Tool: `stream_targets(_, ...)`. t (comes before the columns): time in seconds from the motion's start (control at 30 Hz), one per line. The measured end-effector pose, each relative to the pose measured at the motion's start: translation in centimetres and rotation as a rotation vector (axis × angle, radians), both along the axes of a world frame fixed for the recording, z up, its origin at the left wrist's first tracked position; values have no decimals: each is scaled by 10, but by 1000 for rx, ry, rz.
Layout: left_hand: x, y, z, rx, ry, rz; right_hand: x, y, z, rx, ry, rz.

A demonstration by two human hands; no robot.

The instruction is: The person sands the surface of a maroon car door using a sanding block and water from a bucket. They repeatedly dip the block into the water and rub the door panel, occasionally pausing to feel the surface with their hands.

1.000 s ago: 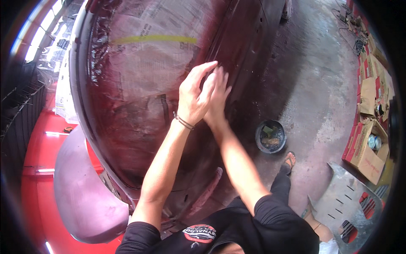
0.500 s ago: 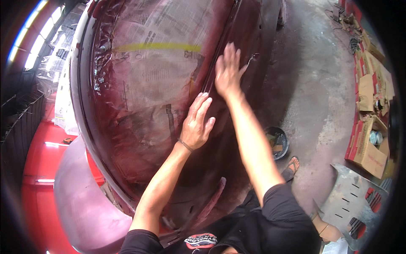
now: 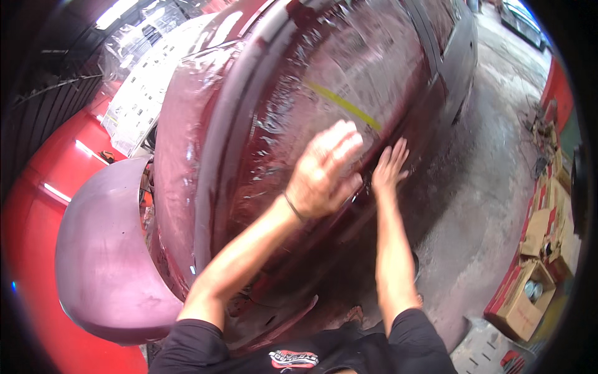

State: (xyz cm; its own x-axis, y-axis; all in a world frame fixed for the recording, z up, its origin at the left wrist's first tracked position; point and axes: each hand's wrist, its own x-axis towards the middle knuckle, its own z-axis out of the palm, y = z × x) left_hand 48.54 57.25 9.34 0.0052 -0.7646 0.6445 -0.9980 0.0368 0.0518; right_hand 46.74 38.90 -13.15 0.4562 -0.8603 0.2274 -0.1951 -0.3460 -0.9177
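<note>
A dark red car body (image 3: 349,249) fills the middle of the view, its window masked with newspaper (image 3: 355,68) crossed by a yellow strip (image 3: 342,105). My right hand (image 3: 389,167) lies against the car's side just below the window, palm down, fingers stretched and apart. Closer to the camera, my left hand (image 3: 324,171) is held up in front of the masked window with fingers extended. It seems to be off the surface and is slightly blurred. Neither hand holds anything.
A detached, curved purple-pink panel (image 3: 112,249) stands at the left, before a glossy red surface (image 3: 31,218). Along the right are cardboard boxes (image 3: 523,299) on the concrete floor (image 3: 473,206). A slotted grey metal plate (image 3: 483,349) lies at the lower right.
The view has swung, showing more of the car's far end and left side. My left hand has lifted toward the camera. My right hand now rests lower along the car's side.
</note>
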Motion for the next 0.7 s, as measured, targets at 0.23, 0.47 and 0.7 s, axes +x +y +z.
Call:
stream_targets(0.23,125,-60,191,-157,-592,204,-42,139,-22,-26,146,131)
stream_targets(0.47,175,-129,214,194,-690,415,9,-9,-7,-134,47,-41)
stream_targets(0.7,193,-136,207,311,-643,483,-54,123,-12,33,136,271)
